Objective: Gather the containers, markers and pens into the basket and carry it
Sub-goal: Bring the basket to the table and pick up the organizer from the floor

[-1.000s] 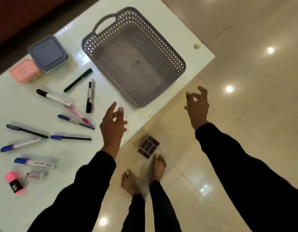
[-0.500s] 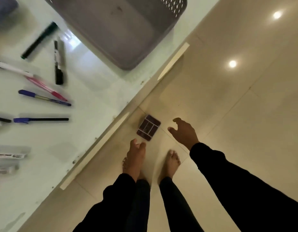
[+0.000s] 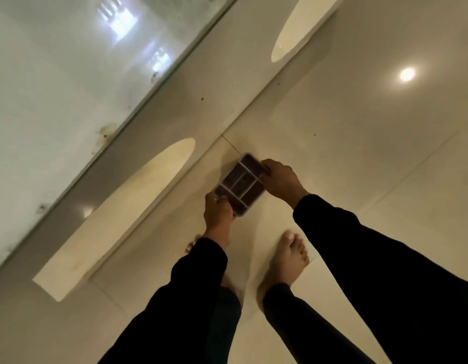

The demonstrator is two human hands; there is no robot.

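Both hands have dropped from worktop height to the floor: left hand point(image 3: 217, 212) and right hand point(image 3: 281, 178) now clasp opposite ends of the divided container point(image 3: 239, 183) at frame centre. Next, probably lifting it level toward the unseen basket.

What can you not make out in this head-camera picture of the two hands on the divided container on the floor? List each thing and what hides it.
- Divided container: contents unreadable in the head view; dark and motion-blurred.
- Left hand: fingertips hidden behind the container's near corner.
- Right hand: fingertips lost against its far edge.
- Whether the container is lifted off the floor: cannot tell.
- Table: basket, pens and markers fall outside the frame.
- Left foot: mostly covered by the left arm.
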